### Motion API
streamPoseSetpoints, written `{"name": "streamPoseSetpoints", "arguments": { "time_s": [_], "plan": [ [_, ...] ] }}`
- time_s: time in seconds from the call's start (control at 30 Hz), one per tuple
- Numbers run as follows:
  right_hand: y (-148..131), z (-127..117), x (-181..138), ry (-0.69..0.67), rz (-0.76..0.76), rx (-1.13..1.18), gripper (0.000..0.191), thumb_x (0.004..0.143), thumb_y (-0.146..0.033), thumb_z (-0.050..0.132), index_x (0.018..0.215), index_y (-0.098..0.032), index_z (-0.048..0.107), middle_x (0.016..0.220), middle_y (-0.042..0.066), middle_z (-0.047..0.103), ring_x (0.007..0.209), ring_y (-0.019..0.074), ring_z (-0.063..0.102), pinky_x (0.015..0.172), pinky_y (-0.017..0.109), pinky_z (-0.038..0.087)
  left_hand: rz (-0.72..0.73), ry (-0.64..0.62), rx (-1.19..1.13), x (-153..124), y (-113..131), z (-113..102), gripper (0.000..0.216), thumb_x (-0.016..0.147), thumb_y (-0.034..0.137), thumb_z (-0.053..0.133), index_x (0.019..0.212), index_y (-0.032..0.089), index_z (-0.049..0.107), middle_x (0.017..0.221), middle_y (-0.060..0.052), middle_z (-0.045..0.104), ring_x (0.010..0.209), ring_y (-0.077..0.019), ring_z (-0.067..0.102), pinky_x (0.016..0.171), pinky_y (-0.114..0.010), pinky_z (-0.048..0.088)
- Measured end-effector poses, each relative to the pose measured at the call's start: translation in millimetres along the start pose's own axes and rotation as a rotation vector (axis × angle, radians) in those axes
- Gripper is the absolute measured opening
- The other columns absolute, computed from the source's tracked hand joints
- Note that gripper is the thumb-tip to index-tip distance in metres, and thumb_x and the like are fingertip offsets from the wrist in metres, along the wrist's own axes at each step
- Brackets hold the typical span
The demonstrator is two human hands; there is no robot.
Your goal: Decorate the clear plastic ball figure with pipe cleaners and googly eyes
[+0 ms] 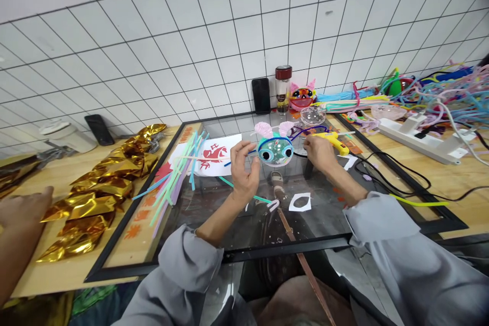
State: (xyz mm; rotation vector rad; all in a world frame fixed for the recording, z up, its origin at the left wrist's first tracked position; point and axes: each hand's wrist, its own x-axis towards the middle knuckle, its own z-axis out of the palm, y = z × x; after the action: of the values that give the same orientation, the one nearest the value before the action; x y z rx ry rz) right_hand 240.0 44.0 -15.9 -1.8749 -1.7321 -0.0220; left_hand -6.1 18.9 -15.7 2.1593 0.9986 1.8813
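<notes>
My left hand (243,172) is raised over the glass pane (244,224), its fingers curled and pinched on the left edge of a round craft ball (275,150) with googly eyes, a teal rim and pink ears. A thin blue pipe cleaner runs by the fingers. My right hand (320,152) is closed around a yellow glue gun (334,140), just right of the ball. The gun's nozzle points left toward the ball.
Pastel pipe cleaners (178,175) and a white sheet with a red paper cutout (214,155) lie left of the ball. Gold foil bags (103,188) cover the wooden table, where another person's hand (23,209) rests. A power strip (420,135), cables, a phone (261,95) and a jar (283,87) stand behind.
</notes>
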Motion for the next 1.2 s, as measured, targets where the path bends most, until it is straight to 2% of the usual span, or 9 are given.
{"name": "streamPoseSetpoints", "arguments": {
  "time_s": [0.13, 0.23, 0.37, 0.43, 0.5, 0.7, 0.9, 1.07, 1.2],
  "plan": [
    [-1.9, -9.5, 4.9, 0.151, 0.123, 0.326, 0.015, 0.080, -0.016, 0.053, 0.085, -0.017, 0.067, 0.075, 0.006, 0.070, 0.067, 0.0202, 0.065, 0.066, 0.034, 0.053, 0.264, -0.067, 0.052, -0.6, 2.9, -4.6, 0.030, 0.089, 0.014, 0.055, 0.118, 0.020, 0.058, 0.113, -0.009, 0.058, 0.107, -0.0209, 0.059, 0.095, -0.039, 0.050],
    [-5.6, -14.0, 6.4, 0.221, 0.265, 0.751, 0.010, 0.074, -0.020, 0.058, 0.081, -0.017, 0.065, 0.066, 0.002, 0.066, 0.053, 0.0163, 0.060, 0.057, 0.032, 0.054, 0.220, -0.076, 0.028, -2.2, 2.9, -3.9, 0.027, 0.090, 0.014, 0.054, 0.117, 0.019, 0.058, 0.110, -0.009, 0.059, 0.103, -0.0193, 0.060, 0.088, -0.035, 0.052],
    [-18.1, -24.4, 2.8, 0.372, 0.192, 0.963, 0.012, 0.069, -0.027, 0.069, 0.077, -0.018, 0.065, 0.064, -0.001, 0.064, 0.051, 0.0131, 0.057, 0.053, 0.030, 0.053, 0.126, -0.055, 0.021, -3.1, 1.4, -0.9, 0.017, 0.090, 0.017, 0.056, 0.107, 0.018, 0.060, 0.100, -0.008, 0.062, 0.092, -0.0174, 0.060, 0.076, -0.031, 0.051],
    [-31.5, -31.9, -4.4, 0.464, 0.104, 0.992, 0.015, 0.069, -0.030, 0.074, 0.076, -0.020, 0.066, 0.064, -0.001, 0.064, 0.052, 0.0118, 0.057, 0.050, 0.027, 0.051, 0.136, -0.062, 0.011, -3.1, 3.2, 0.1, 0.010, 0.091, 0.018, 0.057, 0.100, 0.018, 0.060, 0.093, -0.006, 0.064, 0.085, -0.0165, 0.060, 0.074, -0.031, 0.050],
    [-49.6, -38.7, -15.9, 0.460, 0.032, 1.024, 0.015, 0.068, -0.029, 0.078, 0.075, -0.020, 0.069, 0.063, -0.002, 0.065, 0.049, 0.0101, 0.055, 0.048, 0.025, 0.050, 0.171, -0.075, -0.006, -3.2, 7.8, 0.2, 0.006, 0.090, 0.018, 0.057, 0.095, 0.019, 0.059, 0.087, -0.004, 0.066, 0.080, -0.0164, 0.061, 0.074, -0.032, 0.049],
    [-95.4, -43.8, -52.9, 0.080, -0.076, 1.141, 0.009, 0.070, -0.028, 0.080, 0.075, -0.022, 0.076, 0.066, -0.001, 0.071, 0.052, 0.0121, 0.064, 0.050, 0.025, 0.057, 0.227, -0.098, -0.030, -3.1, 26.9, -4.2, 0.006, 0.090, 0.020, 0.059, 0.096, 0.021, 0.061, 0.085, -0.004, 0.071, 0.079, -0.0180, 0.066, 0.075, -0.034, 0.048],
    [-96.2, -36.4, -61.1, -0.033, -0.072, 1.163, 0.013, 0.071, -0.029, 0.080, 0.080, -0.021, 0.077, 0.069, 0.000, 0.073, 0.055, 0.0131, 0.068, 0.054, 0.025, 0.060, 0.162, -0.042, -0.012, -0.5, 28.4, -4.4, 0.003, 0.090, 0.021, 0.062, 0.091, 0.020, 0.064, 0.082, -0.004, 0.073, 0.077, -0.0171, 0.067, 0.073, -0.033, 0.049],
    [-92.6, -29.4, -66.0, 0.052, -0.107, 1.072, 0.018, 0.074, -0.030, 0.078, 0.088, -0.020, 0.072, 0.071, 0.000, 0.073, 0.059, 0.0131, 0.069, 0.058, 0.025, 0.061, 0.115, -0.068, 0.005, -0.7, 27.5, -3.3, 0.007, 0.091, 0.023, 0.061, 0.089, 0.020, 0.068, 0.081, -0.004, 0.075, 0.075, -0.0172, 0.068, 0.072, -0.033, 0.048],
    [-91.3, -28.0, -72.7, 0.196, -0.258, 0.842, 0.010, 0.080, -0.023, 0.071, 0.090, -0.022, 0.070, 0.077, 0.001, 0.073, 0.065, 0.0137, 0.069, 0.063, 0.027, 0.060, 0.107, -0.079, 0.011, -1.2, 29.5, -4.0, 0.007, 0.090, 0.023, 0.062, 0.086, 0.020, 0.068, 0.077, -0.002, 0.074, 0.071, -0.0163, 0.067, 0.070, -0.032, 0.048]
  ]
}}
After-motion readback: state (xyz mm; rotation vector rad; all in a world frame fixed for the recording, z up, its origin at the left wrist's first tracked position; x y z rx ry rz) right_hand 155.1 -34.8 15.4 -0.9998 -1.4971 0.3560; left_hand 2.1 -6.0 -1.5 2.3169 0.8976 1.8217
